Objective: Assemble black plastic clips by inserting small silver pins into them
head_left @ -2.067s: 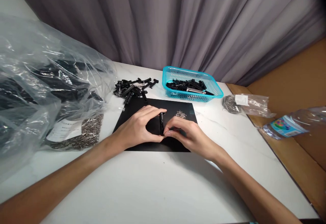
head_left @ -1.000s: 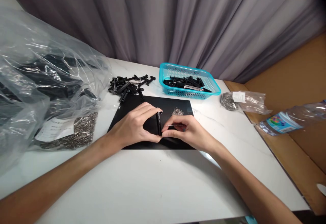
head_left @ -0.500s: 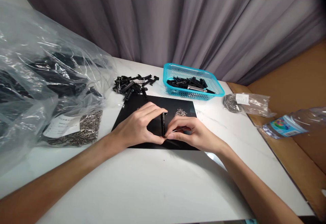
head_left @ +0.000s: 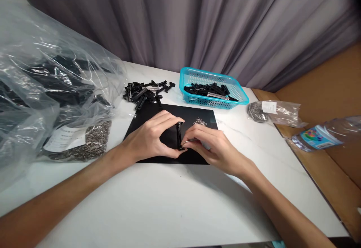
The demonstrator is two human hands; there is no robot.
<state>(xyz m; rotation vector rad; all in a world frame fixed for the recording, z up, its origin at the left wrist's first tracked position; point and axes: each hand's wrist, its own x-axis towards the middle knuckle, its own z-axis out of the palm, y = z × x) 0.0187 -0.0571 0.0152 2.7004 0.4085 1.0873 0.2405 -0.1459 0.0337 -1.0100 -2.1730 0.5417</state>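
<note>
Between the thumb and fingers of my left hand (head_left: pixel 153 135) stands a narrow black plastic part (head_left: pixel 179 135), gripped at its two ends. My right hand (head_left: pixel 213 144) is closed in a pinch on a thin metal pin-like piece (head_left: pixel 190 141), whose tip meets the lower part of the black piece. Whether the pin is inside it or only touching, I cannot tell. Both hands are over a black mat (head_left: pixel 169 108). Just beyond my right hand, a small heap of tiny metal pieces (head_left: pixel 200 121) lies on the mat, partly covered by my fingers.
Black plastic parts (head_left: pixel 143 95) are piled behind the mat at left. A blue basket (head_left: pixel 242 96) holds more. Large clear bags (head_left: pixel 56 52) and a labelled bag of metal pieces (head_left: pixel 96 139) stand left. At right are a smaller bag (head_left: pixel 258 112) and a plastic bottle (head_left: pixel 318 137).
My right hand has turned and its fingers have shifted slightly, with the metal piece still at the lower end of the black part. My left hand keeps its grip. The view has moved slightly.
</note>
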